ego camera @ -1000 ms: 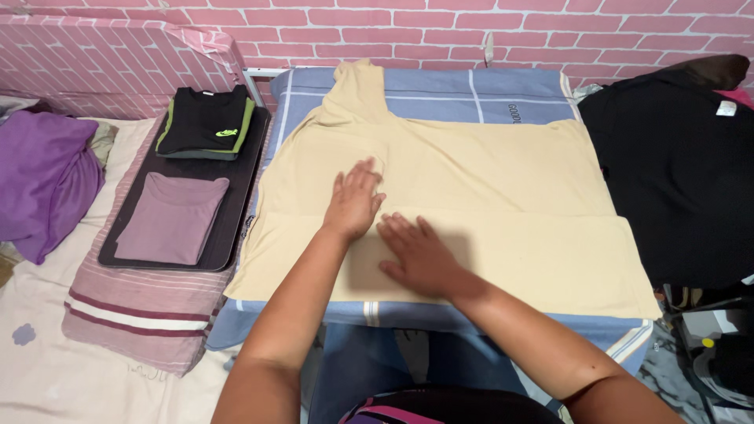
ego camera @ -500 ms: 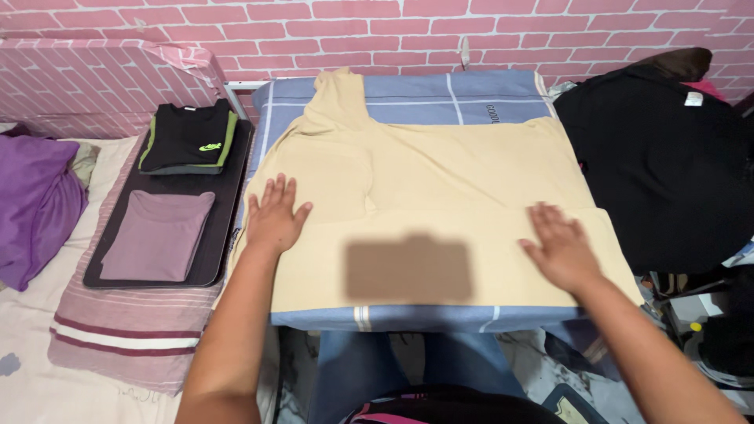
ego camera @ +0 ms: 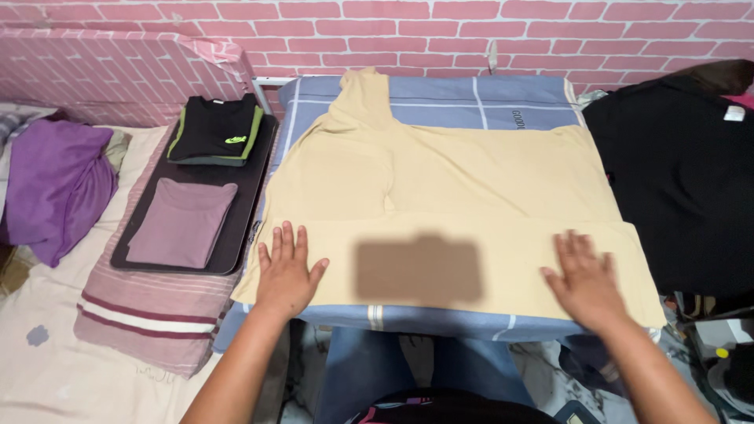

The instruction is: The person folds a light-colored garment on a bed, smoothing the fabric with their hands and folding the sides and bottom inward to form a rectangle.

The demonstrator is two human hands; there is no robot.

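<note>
In the head view, a big pale yellow cloth shirt (ego camera: 440, 188) lies spread out flat on a surface covered with a blue checked sheet (ego camera: 503, 98). The near edge of the shirt is folded up into a long band that runs from side to side. The left hand (ego camera: 287, 271) lies flat and open on the left end of that band, fingers spread, holding nothing. The right hand (ego camera: 585, 279) lies flat and open on the right end, also holding nothing. The two hands are well apart, one at each end. One sleeve of the shirt points up toward the pink brick wall (ego camera: 440, 31). To the left, a dark flat tray (ego camera: 251, 204) holds two folded shirts: a black folded shirt with green trim (ego camera: 216, 129) at the far end and a dusty purple folded shirt (ego camera: 182, 222) at the near end. The tray sits on a pink striped cloth (ego camera: 149, 314). A bright purple bundle of cloth (ego camera: 55, 180) lies farther left. A black heap of clothes (ego camera: 683, 180) lies on the right, just beside the yellow shirt. To press the fold well, I think the palms should stay flat and push down softly, so the band lies smooth, with no bumps, and its edge stays straight.
</note>
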